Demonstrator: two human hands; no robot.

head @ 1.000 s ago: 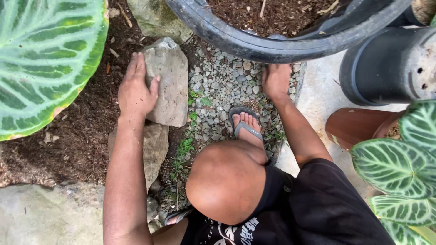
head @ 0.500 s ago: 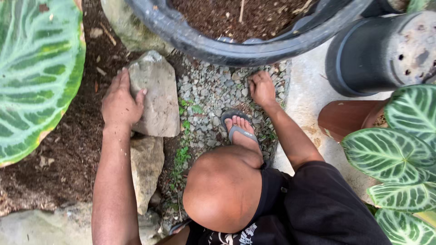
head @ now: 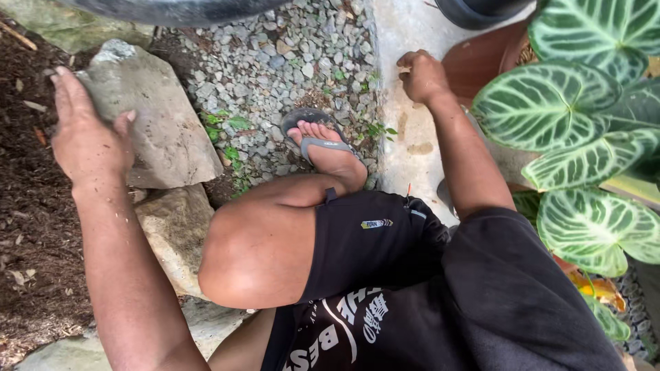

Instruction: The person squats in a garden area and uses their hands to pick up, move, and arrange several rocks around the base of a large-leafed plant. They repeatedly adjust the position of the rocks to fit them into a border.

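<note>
We crouched over a garden bed, one knee (head: 258, 254) bent up in front of us and a foot in a grey sandal (head: 320, 141) planted on the gravel (head: 275, 62). Our left hand (head: 82, 141) lay on the upper left edge of a flat grey rock (head: 161, 130), its fingers (head: 65, 96) spread and curled over the rock's rim, thumb pressed on the top face, so it gripped the rock without lifting it clear. The rock rested tilted between the dark soil (head: 27, 206) on its left and the gravel on its right, its lower end touching a second, paler stone (head: 172, 233) just below.

Our right hand (head: 423, 75) was well apart from the rock, over the concrete strip (head: 405, 137) beside the gravel, closed into a loose fist; whether it held anything we could not tell. A brown pot (head: 481, 62) stood just beyond it, and big striped leaves (head: 570, 110) hung over the right side. A dark curved rim (head: 179, 10) crossed the top of the view.

As we judged it, the step in hand was seating or shifting the rock along the border of the bed. The next move would call for a firmer hold, probably from both hands, since one hand on one edge gives little control of a slab like that, and for keeping the toes clear of its lower end.
</note>
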